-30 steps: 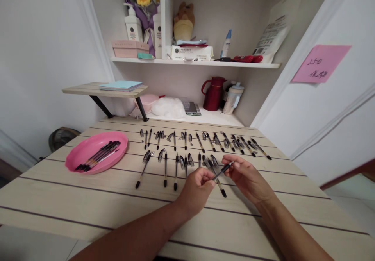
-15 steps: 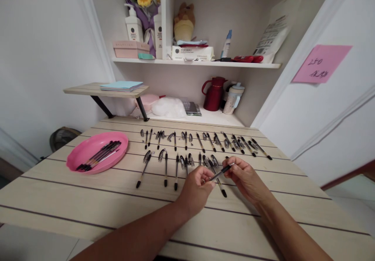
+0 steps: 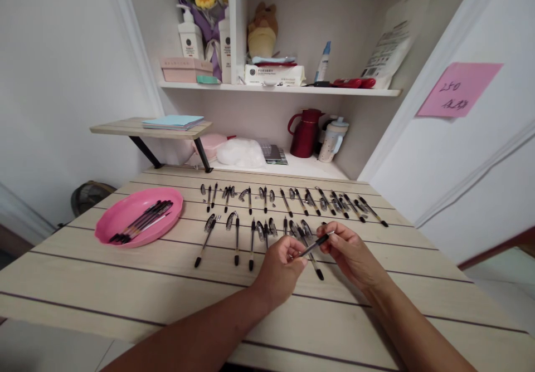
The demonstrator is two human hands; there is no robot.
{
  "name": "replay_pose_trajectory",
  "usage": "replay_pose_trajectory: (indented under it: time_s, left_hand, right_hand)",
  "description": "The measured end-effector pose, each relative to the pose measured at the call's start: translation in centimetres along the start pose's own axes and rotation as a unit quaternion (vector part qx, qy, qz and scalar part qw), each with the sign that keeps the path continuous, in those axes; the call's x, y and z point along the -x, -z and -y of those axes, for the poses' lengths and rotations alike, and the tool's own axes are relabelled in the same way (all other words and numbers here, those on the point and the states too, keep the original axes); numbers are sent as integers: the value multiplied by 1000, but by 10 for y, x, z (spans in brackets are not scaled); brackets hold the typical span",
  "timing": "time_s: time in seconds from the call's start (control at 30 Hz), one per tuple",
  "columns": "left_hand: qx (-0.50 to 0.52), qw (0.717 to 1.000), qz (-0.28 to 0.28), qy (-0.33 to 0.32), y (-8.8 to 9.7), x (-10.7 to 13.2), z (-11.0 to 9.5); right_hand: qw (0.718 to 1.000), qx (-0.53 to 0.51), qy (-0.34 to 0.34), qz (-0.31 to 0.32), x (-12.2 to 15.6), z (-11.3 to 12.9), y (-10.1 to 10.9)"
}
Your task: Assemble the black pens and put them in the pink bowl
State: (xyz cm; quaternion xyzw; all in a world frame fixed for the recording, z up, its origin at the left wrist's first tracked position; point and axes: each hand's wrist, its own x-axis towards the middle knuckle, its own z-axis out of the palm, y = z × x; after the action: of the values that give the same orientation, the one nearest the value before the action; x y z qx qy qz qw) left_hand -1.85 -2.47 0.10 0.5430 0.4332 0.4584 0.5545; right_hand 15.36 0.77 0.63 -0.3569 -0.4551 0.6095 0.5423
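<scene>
A slim pen (image 3: 314, 245) with a black grip is held between my two hands above the table. My left hand (image 3: 281, 267) pinches its lower end, and the fingers of my right hand (image 3: 345, 249) close round the black upper end, where a pale tip pokes out. Under and beside the hands lie uncapped pens, among them one pen (image 3: 319, 273) with a black end. Two rough rows of pens and loose clear-black caps (image 3: 209, 223) cover the table (image 3: 167, 299). My fingers hide part of the nearer row.
To the left sits a pink bowl (image 3: 104, 228) with several pens (image 3: 144, 221) in it. Behind stand a small raised shelf (image 3: 125, 127), a red jug (image 3: 304, 135) and a light tumbler (image 3: 333, 142). A white cabinet shelf (image 3: 284, 89) runs above.
</scene>
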Motion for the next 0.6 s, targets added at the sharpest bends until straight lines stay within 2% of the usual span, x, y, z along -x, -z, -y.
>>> replay_pose_trajectory:
  time_s: [0.33,0.6]
  left_hand:
    - [-1,1000,-10,11,0,-1,1]
    - [-19,1000,-17,-3,1,0,0]
  right_hand:
    - [1000,0,-5,-24,-2,-1,4]
    - [1000,3,4,-8,-2,-3,3]
